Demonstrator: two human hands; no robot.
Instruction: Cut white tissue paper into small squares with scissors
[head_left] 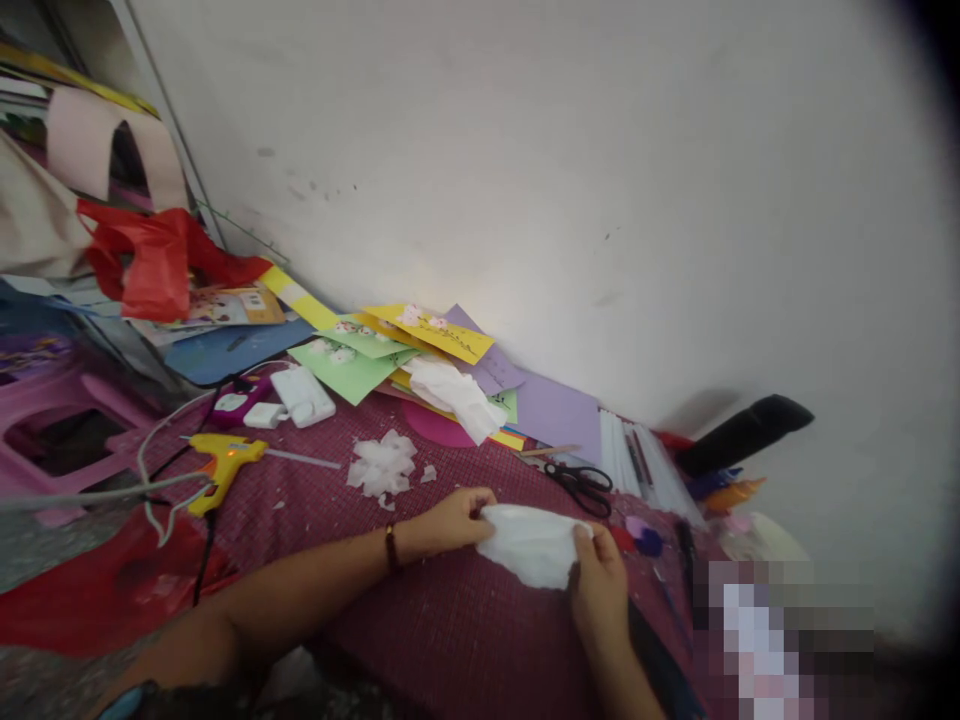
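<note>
A sheet of white tissue is stretched between the two hands over the red checked counter, to the right of the pile of white petal-like scraps and nearer the person than that pile. The left hand has its fingers pinching the tissue's left end; the right hand has thumb and fingers pressed together on its right end. Left of the pile lies a yellow glue gun, its clear glue stick reaching towards the scraps. Right of the pile are black-handled scissors, open or closed I cannot tell. Behind the pile sit a white power adapter, green cards, a yellow card with a blossom branch on it, and, behind and to the right, a crumpled tissue.
</note>
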